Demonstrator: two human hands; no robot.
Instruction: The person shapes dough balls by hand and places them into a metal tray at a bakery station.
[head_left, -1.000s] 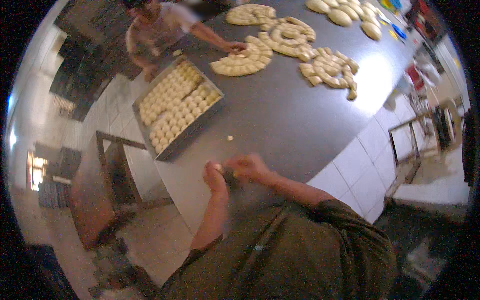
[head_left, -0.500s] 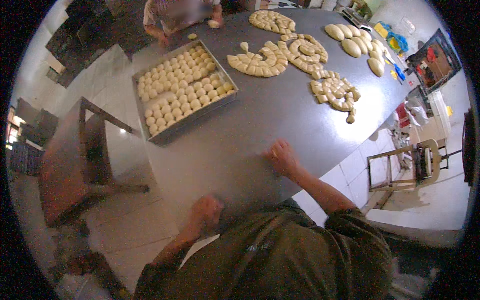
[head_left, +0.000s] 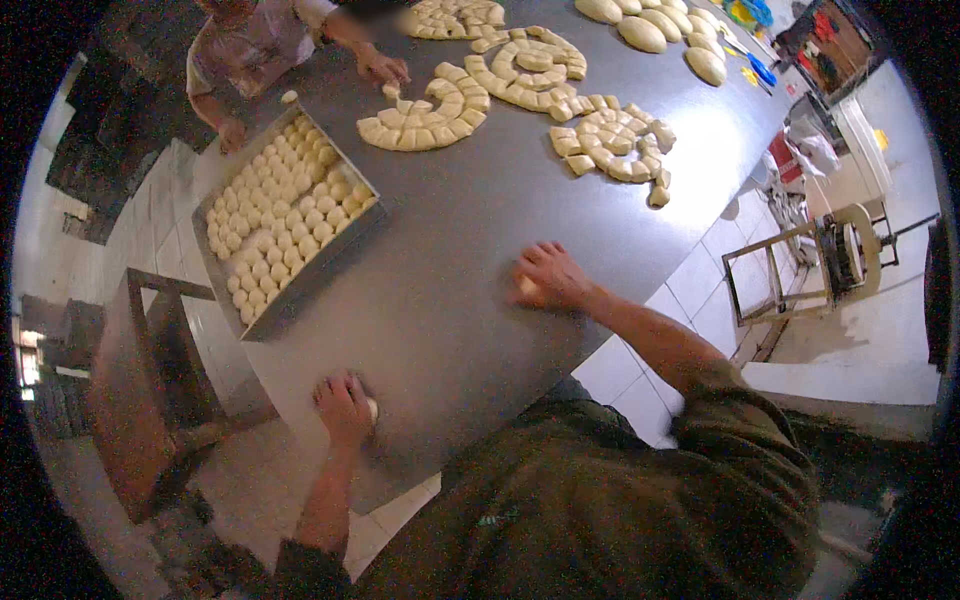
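My left hand (head_left: 343, 408) is cupped on the near left part of the metal table, its fingers curled over a dough ball (head_left: 373, 409) whose pale edge shows beside it. Farther right, my right hand (head_left: 552, 277) presses down on the tabletop, wrapped round another dough ball (head_left: 527, 287), mostly hidden by the fingers. Beyond my hands lie cut dough pieces in curved rows: a fan-shaped group (head_left: 425, 125), a spiral (head_left: 530, 70) and a smaller coil (head_left: 615, 145). A metal tray (head_left: 315, 268) filled with rows of round dough balls stands at the left.
Across the table a person reaches a hand (head_left: 383, 68) toward the cut dough; their other hand (head_left: 231, 134) is near the tray. Large oval dough loaves (head_left: 642, 34) lie at the far right. A metal-framed machine (head_left: 800, 265) stands right of the table, a brown stand (head_left: 140, 400) left.
The view has shifted, so the table's contents appear farther left. My left hand has moved forward and outward on the table. The other person's hand now reaches to the cut dough.
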